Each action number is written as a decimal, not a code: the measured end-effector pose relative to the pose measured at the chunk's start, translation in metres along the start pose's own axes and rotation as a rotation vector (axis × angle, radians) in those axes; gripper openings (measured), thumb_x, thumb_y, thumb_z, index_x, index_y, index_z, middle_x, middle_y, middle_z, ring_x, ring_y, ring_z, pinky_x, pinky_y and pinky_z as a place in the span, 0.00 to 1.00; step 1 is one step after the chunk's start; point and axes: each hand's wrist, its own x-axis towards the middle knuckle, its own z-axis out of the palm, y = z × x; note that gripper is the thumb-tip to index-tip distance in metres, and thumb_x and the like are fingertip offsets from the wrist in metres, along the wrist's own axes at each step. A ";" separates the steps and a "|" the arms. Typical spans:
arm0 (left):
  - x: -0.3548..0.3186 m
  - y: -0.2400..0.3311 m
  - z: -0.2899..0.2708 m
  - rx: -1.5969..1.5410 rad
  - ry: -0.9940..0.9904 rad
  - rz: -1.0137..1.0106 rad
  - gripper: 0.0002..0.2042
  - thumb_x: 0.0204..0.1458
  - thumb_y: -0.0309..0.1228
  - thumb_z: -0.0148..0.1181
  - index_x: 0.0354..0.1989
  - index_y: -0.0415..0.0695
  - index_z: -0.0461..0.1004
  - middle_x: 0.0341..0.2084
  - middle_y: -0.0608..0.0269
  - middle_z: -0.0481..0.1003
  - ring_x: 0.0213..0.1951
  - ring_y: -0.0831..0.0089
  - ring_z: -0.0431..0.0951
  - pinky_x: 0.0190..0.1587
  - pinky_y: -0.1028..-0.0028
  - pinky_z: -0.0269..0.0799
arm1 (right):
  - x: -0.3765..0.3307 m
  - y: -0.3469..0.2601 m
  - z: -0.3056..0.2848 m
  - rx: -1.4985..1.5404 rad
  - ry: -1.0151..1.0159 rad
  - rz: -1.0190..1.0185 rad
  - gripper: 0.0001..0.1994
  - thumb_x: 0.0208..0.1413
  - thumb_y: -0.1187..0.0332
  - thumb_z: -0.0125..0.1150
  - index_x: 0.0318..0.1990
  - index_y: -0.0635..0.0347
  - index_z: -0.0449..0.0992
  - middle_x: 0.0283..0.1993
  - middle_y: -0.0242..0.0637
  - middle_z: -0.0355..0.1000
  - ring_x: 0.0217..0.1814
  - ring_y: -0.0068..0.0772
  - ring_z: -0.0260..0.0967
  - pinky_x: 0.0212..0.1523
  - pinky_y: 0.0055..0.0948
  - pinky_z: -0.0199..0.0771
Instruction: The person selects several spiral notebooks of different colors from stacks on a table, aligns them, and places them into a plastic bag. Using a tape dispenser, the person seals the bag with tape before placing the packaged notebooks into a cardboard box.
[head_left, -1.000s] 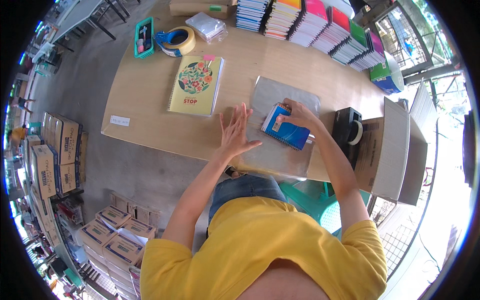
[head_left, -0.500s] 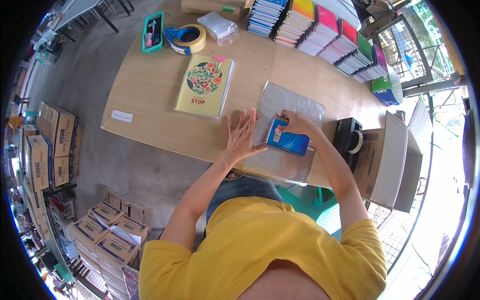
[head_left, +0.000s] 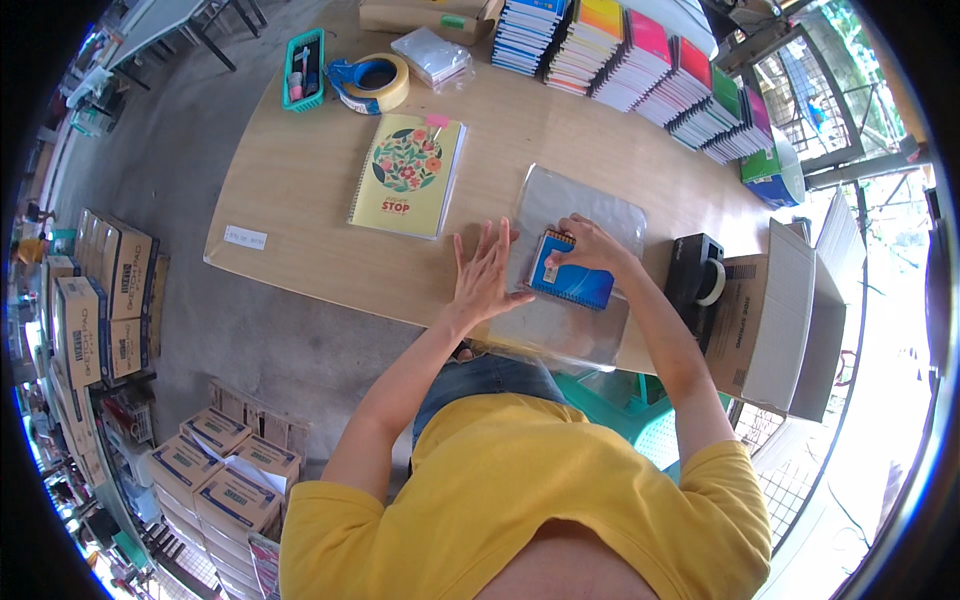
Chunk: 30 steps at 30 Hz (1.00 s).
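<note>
A small blue spiral notebook (head_left: 586, 285) lies on a stack of clear plastic sheets or bags (head_left: 545, 195) at the table's near edge. My right hand (head_left: 592, 245) grips its upper part, thumb on the cover and the other fingers curled over the far edge. To the left of it my left hand (head_left: 482, 280) is open, its fingers spread and pointing away from me. The left thumb reaches toward the notebook over the plastic. Whether one or more blue notebooks are stacked there I cannot tell.
Beyond my left hand lies a yellow floral notebook (head_left: 405, 178). A tape dispenser (head_left: 375, 84), a teal basket (head_left: 303, 70) and notebook stacks (head_left: 635, 65) stand farther back. At right are a black tape dispenser (head_left: 690, 270) and an open carton (head_left: 740, 310).
</note>
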 end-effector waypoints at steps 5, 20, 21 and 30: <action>-0.001 -0.001 -0.001 0.028 -0.004 -0.011 0.70 0.33 0.55 0.74 0.73 0.43 0.21 0.69 0.65 0.59 0.74 0.54 0.39 0.67 0.32 0.24 | -0.002 -0.009 -0.002 -0.063 0.013 -0.010 0.37 0.40 0.40 0.72 0.49 0.64 0.74 0.45 0.48 0.73 0.57 0.51 0.66 0.56 0.43 0.68; -0.066 0.032 -0.009 -0.003 -0.243 0.369 0.16 0.49 0.42 0.63 0.43 0.49 0.74 0.45 0.63 0.74 0.54 0.58 0.71 0.51 0.56 0.66 | -0.130 -0.031 0.008 0.352 0.383 0.064 0.18 0.43 0.58 0.76 0.37 0.56 0.79 0.42 0.38 0.72 0.47 0.41 0.72 0.44 0.35 0.72; -0.062 0.024 0.001 0.003 -0.316 0.375 0.11 0.50 0.39 0.62 0.40 0.49 0.74 0.42 0.63 0.75 0.51 0.58 0.73 0.49 0.58 0.68 | -0.154 -0.039 0.018 0.365 0.274 0.033 0.17 0.42 0.58 0.76 0.35 0.57 0.80 0.40 0.37 0.73 0.44 0.40 0.73 0.43 0.35 0.73; -0.029 0.062 -0.008 -0.107 -0.171 0.339 0.15 0.54 0.32 0.59 0.49 0.44 0.67 0.34 0.56 0.76 0.40 0.52 0.78 0.41 0.60 0.75 | -0.208 -0.023 0.097 0.008 0.671 -0.011 0.08 0.46 0.69 0.70 0.34 0.57 0.78 0.33 0.36 0.75 0.40 0.41 0.75 0.40 0.35 0.73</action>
